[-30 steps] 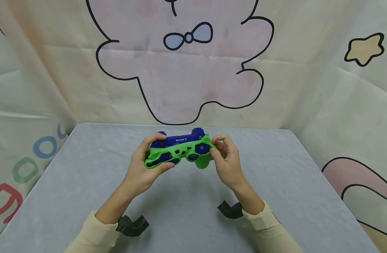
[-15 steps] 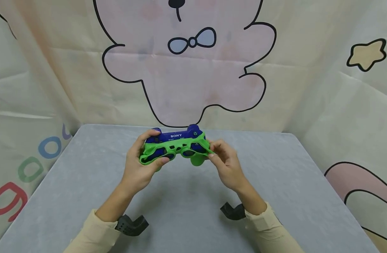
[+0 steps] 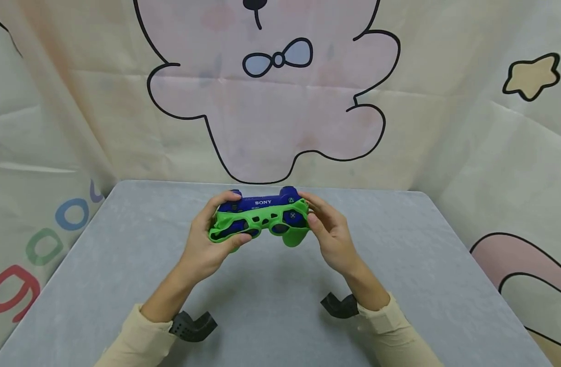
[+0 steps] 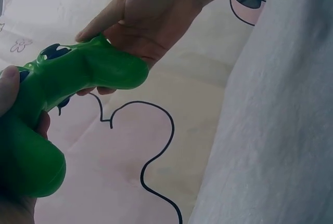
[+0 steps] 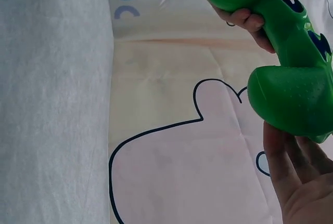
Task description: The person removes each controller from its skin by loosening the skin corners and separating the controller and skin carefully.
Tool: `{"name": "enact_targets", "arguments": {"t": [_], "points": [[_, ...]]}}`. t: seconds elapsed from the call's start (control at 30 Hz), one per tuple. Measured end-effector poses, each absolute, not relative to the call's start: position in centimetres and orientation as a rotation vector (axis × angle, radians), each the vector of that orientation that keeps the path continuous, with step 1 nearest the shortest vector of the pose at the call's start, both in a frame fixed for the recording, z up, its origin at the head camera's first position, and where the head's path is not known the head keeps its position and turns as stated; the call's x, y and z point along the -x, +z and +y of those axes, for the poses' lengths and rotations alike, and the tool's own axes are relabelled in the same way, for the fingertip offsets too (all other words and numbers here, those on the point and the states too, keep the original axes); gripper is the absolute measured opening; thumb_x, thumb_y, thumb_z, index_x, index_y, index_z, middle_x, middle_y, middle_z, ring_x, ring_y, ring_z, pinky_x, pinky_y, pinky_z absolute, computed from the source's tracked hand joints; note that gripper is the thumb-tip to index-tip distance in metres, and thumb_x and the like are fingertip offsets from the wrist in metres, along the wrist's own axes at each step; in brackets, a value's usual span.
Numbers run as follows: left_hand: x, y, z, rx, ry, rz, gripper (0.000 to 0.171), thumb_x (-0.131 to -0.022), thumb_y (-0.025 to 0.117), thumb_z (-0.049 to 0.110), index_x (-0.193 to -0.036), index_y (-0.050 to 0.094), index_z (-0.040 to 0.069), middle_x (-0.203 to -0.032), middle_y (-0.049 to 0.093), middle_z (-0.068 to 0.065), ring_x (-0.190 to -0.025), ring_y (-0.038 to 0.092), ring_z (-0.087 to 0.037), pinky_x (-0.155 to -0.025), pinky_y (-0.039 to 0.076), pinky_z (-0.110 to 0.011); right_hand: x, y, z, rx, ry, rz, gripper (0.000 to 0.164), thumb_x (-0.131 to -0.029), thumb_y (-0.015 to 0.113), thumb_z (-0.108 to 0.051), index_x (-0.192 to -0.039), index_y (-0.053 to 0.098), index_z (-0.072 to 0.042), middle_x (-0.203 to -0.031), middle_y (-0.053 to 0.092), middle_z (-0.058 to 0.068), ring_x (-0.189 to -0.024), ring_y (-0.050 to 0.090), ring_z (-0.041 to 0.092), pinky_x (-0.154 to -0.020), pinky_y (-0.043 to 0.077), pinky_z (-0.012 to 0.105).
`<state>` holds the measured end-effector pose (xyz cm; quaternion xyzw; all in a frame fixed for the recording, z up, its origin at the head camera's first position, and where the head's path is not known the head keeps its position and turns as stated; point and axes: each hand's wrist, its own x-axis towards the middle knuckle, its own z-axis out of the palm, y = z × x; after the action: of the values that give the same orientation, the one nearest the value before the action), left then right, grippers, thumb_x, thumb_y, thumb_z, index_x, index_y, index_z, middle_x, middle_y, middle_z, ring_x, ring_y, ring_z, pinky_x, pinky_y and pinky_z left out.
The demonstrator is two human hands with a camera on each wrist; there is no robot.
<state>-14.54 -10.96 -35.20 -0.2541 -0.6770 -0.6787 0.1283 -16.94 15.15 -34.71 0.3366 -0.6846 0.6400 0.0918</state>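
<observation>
A blue Sony game controller (image 3: pixel 264 203) is held up above the table, partly covered by a stretchy green sleeve (image 3: pixel 294 237). The sleeve's upper edge lies below the Sony lettering, leaving the top strip and shoulder buttons bare. My left hand (image 3: pixel 205 245) grips the left side, thumb across the front and index finger over the top. On the right side, my right hand (image 3: pixel 336 240) holds the sleeved controller, its thumb at the sleeve's edge and index finger near the top corner. Both green-covered grips (image 5: pixel 291 99) show in the right wrist view, with right-hand fingers against one.
A grey cloth-covered table (image 3: pixel 271 306) lies beneath the hands. Behind it hangs a cream curtain (image 3: pixel 427 127) with cartoon prints, continuing along both sides. Each wrist wears a black strap mount (image 3: pixel 193 327).
My right hand pulled a sleeve edge outward half a second ago; that edge now lies against the controller. The right index finger has moved up to the top corner. The controller shifted slightly right and down.
</observation>
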Motion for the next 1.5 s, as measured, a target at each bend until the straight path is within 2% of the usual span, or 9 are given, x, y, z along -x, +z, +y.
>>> {"name": "enact_targets", "arguments": {"t": [0.23,0.4,0.67,0.8,1.07,1.13,1.23,1.37,1.5], "points": [[14.8,-35.4,-10.3,0.760,-1.976,-1.945,0.062,-0.085,0.077,-0.004,-0.139,0.049,0.005,-0.129,0.059,-0.005,-0.105,0.067,-0.016,-0.078,0.061,-0.027,17.3,-34.9,15.6,-0.944,1.926,-2.020,0.023,-0.106,0.045,-0.002,-0.128,0.047,0.005,-0.118,0.063,-0.006,-0.108,0.065,0.010,-0.088,0.056,0.024],[14.6,-35.4,-10.4,0.752,-1.962,-2.011,0.063,-0.084,0.077,-0.006,-0.139,0.049,0.006,-0.128,0.059,-0.005,-0.103,0.067,-0.016,-0.077,0.061,-0.028,17.5,-34.9,15.9,-0.992,1.953,-2.044,0.012,-0.106,0.042,-0.001,-0.119,0.043,-0.001,-0.119,0.054,-0.002,-0.113,0.063,0.011,-0.087,0.056,0.024],[14.4,-35.5,-10.1,0.698,-1.895,-2.019,0.065,-0.082,0.078,-0.007,-0.139,0.049,0.006,-0.126,0.059,-0.007,-0.103,0.064,-0.016,-0.077,0.059,-0.025,17.3,-35.0,15.3,-0.984,1.844,-2.031,0.037,-0.106,0.046,-0.001,-0.142,0.047,0.007,-0.135,0.061,-0.008,-0.112,0.067,0.008,-0.092,0.056,0.023],[14.2,-35.7,-9.9,0.685,-1.848,-2.023,0.065,-0.080,0.079,-0.008,-0.137,0.051,0.007,-0.126,0.059,-0.010,-0.104,0.063,-0.016,-0.078,0.058,-0.024,17.1,-35.4,14.9,-0.972,1.849,-1.951,0.026,-0.104,0.049,0.001,-0.128,0.052,0.011,-0.130,0.063,-0.007,-0.115,0.066,0.010,-0.091,0.056,0.022],[14.0,-35.7,-10.0,0.710,-1.737,-2.171,0.066,-0.083,0.080,-0.002,-0.139,0.050,0.015,-0.137,0.055,-0.013,-0.108,0.063,-0.025,-0.082,0.059,-0.026,17.2,-35.7,14.9,-0.874,1.881,-1.986,0.010,-0.104,0.047,0.003,-0.109,0.047,0.011,-0.133,0.057,0.002,-0.117,0.063,0.011,-0.086,0.057,0.022],[14.1,-35.7,-10.1,0.709,-1.732,-2.183,0.066,-0.083,0.079,-0.002,-0.139,0.050,0.015,-0.138,0.055,-0.013,-0.109,0.063,-0.025,-0.082,0.059,-0.026,17.3,-35.6,15.0,-0.844,1.928,-2.011,0.009,-0.104,0.048,0.000,-0.107,0.048,0.009,-0.131,0.058,0.004,-0.119,0.062,0.010,-0.087,0.057,0.022],[14.3,-35.7,-10.4,0.698,-1.766,-2.166,0.067,-0.082,0.079,-0.005,-0.139,0.050,0.014,-0.136,0.056,-0.013,-0.108,0.063,-0.022,-0.081,0.059,-0.024,17.5,-35.5,15.2,-0.816,2.005,-2.057,0.004,-0.105,0.051,-0.006,-0.104,0.054,-0.004,-0.131,0.059,0.002,-0.123,0.061,0.009,-0.091,0.055,0.022],[14.7,-35.8,-10.6,0.705,-1.874,-2.092,0.067,-0.083,0.077,-0.006,-0.141,0.047,0.010,-0.134,0.056,-0.010,-0.108,0.065,-0.016,-0.081,0.059,-0.024,17.7,-35.3,15.7,-0.808,2.064,-2.084,0.011,-0.105,0.053,-0.011,-0.101,0.058,-0.020,-0.128,0.063,-0.006,-0.128,0.058,0.008,-0.098,0.052,0.021],[15.0,-36.1,-10.5,0.697,-1.997,-2.021,0.065,-0.087,0.074,-0.006,-0.143,0.044,0.008,-0.132,0.056,-0.007,-0.105,0.068,-0.014,-0.081,0.060,-0.026,17.6,-35.2,16.2,-0.840,2.121,-2.089,0.014,-0.105,0.054,-0.012,-0.100,0.060,-0.023,-0.123,0.065,-0.011,-0.132,0.055,0.007,-0.105,0.048,0.021]]}}
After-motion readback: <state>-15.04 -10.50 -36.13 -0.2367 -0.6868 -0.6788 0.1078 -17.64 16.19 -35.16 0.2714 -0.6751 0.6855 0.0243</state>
